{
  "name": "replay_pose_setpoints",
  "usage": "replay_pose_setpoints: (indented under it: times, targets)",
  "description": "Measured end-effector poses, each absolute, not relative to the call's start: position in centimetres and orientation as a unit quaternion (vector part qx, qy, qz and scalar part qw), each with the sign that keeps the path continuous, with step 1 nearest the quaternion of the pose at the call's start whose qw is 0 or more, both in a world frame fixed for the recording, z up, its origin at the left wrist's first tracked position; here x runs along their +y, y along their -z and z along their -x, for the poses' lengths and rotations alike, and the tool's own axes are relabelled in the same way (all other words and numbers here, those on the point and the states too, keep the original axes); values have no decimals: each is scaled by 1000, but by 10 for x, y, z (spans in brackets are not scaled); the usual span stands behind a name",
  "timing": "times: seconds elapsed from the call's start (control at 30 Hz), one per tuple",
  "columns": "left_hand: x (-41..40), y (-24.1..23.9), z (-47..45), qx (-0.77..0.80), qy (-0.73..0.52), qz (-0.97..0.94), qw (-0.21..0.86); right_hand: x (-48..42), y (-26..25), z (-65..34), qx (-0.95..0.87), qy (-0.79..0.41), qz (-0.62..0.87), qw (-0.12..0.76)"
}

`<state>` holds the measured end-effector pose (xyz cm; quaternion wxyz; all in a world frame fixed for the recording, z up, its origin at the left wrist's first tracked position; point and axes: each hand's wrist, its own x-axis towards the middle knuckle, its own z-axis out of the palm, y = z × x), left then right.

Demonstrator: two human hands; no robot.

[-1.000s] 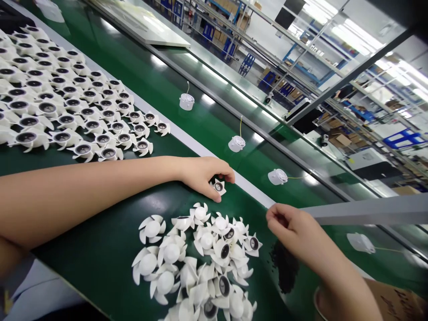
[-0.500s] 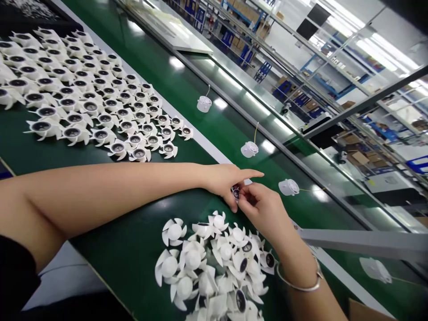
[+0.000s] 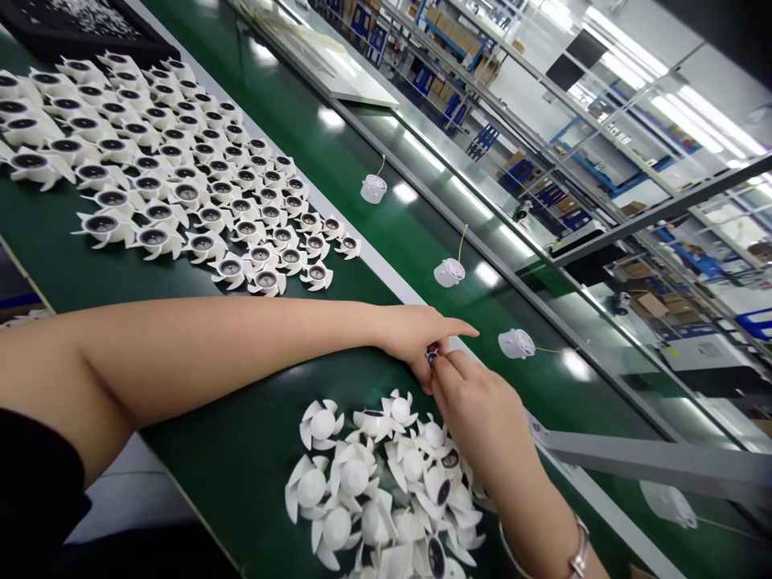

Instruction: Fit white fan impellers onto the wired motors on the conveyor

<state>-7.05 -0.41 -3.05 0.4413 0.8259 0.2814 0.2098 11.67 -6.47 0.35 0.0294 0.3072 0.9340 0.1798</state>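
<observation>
A small white plastic fan impeller, mostly hidden, is pinched between the left hand and right hand, which are held together. Loose impellers are heaped just below; ordered rows are laid out on the green conveyor belt.

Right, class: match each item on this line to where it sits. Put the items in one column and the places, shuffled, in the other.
Items:
1. Ranked white fan impellers
2. Heaped white fan impellers
3. White cylinder with yellow wire
4. Small impeller

Places:
A. Far green belt, beyond the pale rail
B. Between the left hand and right hand
C. Near green belt, in rows beyond the left arm
D. Near green belt, in a loose pile below the hands

Pairs: 1-C, 2-D, 3-A, 4-B
</observation>
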Motion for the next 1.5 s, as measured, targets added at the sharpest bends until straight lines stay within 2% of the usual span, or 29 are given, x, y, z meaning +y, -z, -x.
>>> replay_pose_setpoints:
  times: [0.07,0.13,0.23,0.3,0.33,0.4,0.5,0.63,0.87,1.03,1.13,1.23,1.3,1.37,1.5]
  targets:
    - [-3,32,71,271,-214,-823,451,-74,-7,-119,934,-191,-299,33]
    - [-2,33,71,268,-217,-825,449,-73,-14,-126,939,-145,-310,19]
    - [-1,35,71,264,-213,-834,435,-45,-18,-148,892,-82,-436,-82]
    - [0,35,72,259,-206,-836,437,-14,-11,-168,813,-122,-546,-158]
    - [-1,35,72,257,-205,-833,445,3,-5,-178,789,-133,-578,-158]
    - [-1,34,74,256,-212,-817,471,31,10,-194,777,-76,-604,-159]
    - [-1,33,75,262,-249,-770,526,52,25,-207,790,-25,-590,-164]
    - [1,31,74,280,-297,-708,576,49,28,-211,796,-14,-576,-183]
    - [0,27,76,295,-316,-695,574,56,29,-200,775,36,-602,-190]
    - [-1,27,77,307,-335,-682,574,51,9,-187,744,74,-635,-195]
    - [0,25,77,330,-362,-679,547,22,-10,-179,757,176,-597,-200]
    - [0,22,76,329,-360,-685,541,-12,-21,-168,790,298,-488,-223]
    - [-1,20,77,324,-351,-688,546,-28,-23,-160,835,269,-428,-219]
    - [-2,18,79,324,-331,-703,540,-38,-21,-152,883,186,-385,-196]
    - [-1,16,85,327,-258,-770,484,-41,-13,-142,919,73,-346,-175]
